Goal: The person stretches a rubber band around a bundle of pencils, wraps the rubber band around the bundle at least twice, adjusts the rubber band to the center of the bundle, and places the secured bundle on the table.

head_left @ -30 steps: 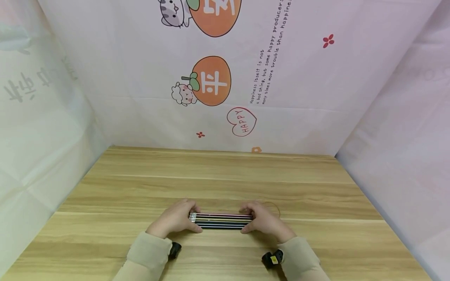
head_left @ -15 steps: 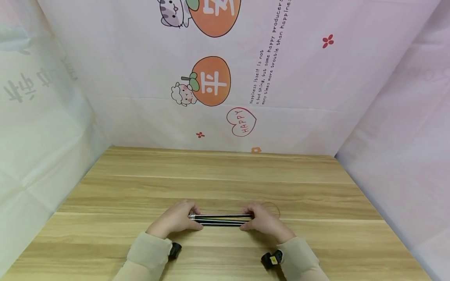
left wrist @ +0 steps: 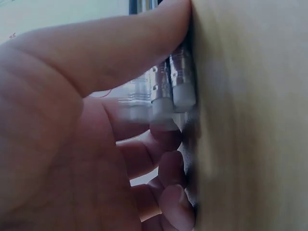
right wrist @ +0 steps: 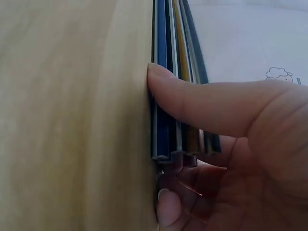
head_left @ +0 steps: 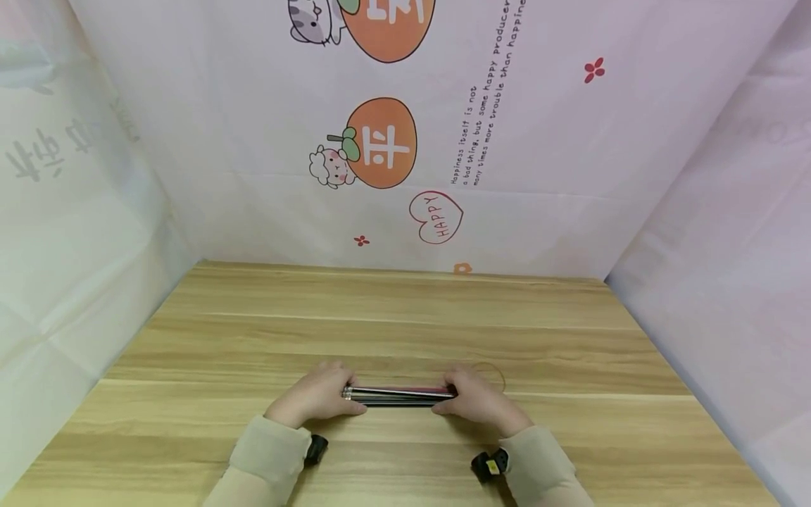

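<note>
A bundle of striped pencils [head_left: 400,398] lies sideways on the wooden table between two hands. At its left end, the left hand [head_left: 317,396] grips the bundle, thumb on the near side and fingers on the far side. White erasers [left wrist: 184,96] in silver ferrules stick out past that thumb in the left wrist view. The right hand [head_left: 476,398] holds the other end in the same way. Flat pencil ends, with blue and yellow barrels [right wrist: 162,130], show under its thumb in the right wrist view. Some pencils are stacked and slightly crossed.
A thin yellowish loop, like a rubber band [head_left: 503,377], lies just beyond the right hand. The wooden table [head_left: 405,317] ends at a printed white sheet [head_left: 538,232] at the back. More white sheeting hangs along both sides.
The pencils went from a flat, even row to a narrower, piled bundle, and some shifted over others. Both thumbs moved slightly away from the person. The loop stayed put.
</note>
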Demonstrator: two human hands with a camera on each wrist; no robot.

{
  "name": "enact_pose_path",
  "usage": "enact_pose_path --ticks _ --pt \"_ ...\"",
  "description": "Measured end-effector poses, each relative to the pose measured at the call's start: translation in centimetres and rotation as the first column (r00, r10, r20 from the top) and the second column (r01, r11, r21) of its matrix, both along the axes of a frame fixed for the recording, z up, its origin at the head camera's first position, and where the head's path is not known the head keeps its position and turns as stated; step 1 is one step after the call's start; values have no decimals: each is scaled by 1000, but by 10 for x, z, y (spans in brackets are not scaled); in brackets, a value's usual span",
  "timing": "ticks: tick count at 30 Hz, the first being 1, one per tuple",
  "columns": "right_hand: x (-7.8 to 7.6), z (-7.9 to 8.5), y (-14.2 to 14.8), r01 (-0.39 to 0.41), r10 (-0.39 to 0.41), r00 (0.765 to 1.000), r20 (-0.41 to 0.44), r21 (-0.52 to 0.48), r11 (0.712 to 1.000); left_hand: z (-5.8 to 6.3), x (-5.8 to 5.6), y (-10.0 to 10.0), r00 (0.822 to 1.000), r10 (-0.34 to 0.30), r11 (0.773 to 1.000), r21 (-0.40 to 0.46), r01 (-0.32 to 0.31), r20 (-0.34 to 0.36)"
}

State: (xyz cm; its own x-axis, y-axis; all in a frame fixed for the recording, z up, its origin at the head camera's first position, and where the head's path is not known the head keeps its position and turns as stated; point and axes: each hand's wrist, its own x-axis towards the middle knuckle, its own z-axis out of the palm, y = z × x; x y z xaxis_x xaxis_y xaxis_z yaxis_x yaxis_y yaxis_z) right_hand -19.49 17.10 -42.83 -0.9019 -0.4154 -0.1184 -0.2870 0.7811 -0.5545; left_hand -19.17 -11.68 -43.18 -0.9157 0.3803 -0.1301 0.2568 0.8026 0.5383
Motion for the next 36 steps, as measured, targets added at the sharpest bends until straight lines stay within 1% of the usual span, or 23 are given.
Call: enact_pose_path --ticks 7,11,13,15,17,19,20,23,25,27,29,31,32,36 --pt "2 1 0 74 -74 996 51 -2 997 -1 -1 2 1000 -10 1000 -4 10 -26" --pt "0 -1 2 41 -39 998 42 -28 999 -1 -3 1 998 -36 999 6 36 -42" --pt "-1 0 4 18 -14 998 60 -64 998 -1 -4 2 997 -56 998 24 57 -47" --pt "-2 2 7 11 -1 996 94 -105 994 -1 -5 2 997 -68 996 53 70 -36" --pt "-3 5 9 25 0 989 146 -165 986 0 -6 1 997 -72 993 87 73 -20" --pt "-4 6 11 54 -10 981 193 -227 972 1 -8 0 998 -69 990 124 67 13" --pt "-5 6 12 70 -19 979 201 -252 965 1 -8 -2 997 -71 986 151 66 32" --pt "-7 5 14 124 -42 969 245 -330 936 2 -11 -8 991 -94 965 255 67 95" --pt "-8 5 15 152 -47 961 274 -379 913 2 -13 -12 983 -111 939 339 56 144" --pt "-9 6 16 169 -31 949 313 -426 889 3 -14 -16 975 -123 912 410 38 184" --pt "-10 7 16 179 0 936 352 -476 861 5 -15 -18 968 -125 889 458 12 217" --pt "-11 8 17 197 32 920 390 -530 825 7 -14 -20 961 -127 870 493 -11 245" --pt "-11 9 17 203 49 914 403 -558 805 7 -14 -20 959 -130 865 502 -14 251" --pt "-12 11 17 258 96 885 456 -650 715 9 -14 -19 955 -125 856 516 -33 269"
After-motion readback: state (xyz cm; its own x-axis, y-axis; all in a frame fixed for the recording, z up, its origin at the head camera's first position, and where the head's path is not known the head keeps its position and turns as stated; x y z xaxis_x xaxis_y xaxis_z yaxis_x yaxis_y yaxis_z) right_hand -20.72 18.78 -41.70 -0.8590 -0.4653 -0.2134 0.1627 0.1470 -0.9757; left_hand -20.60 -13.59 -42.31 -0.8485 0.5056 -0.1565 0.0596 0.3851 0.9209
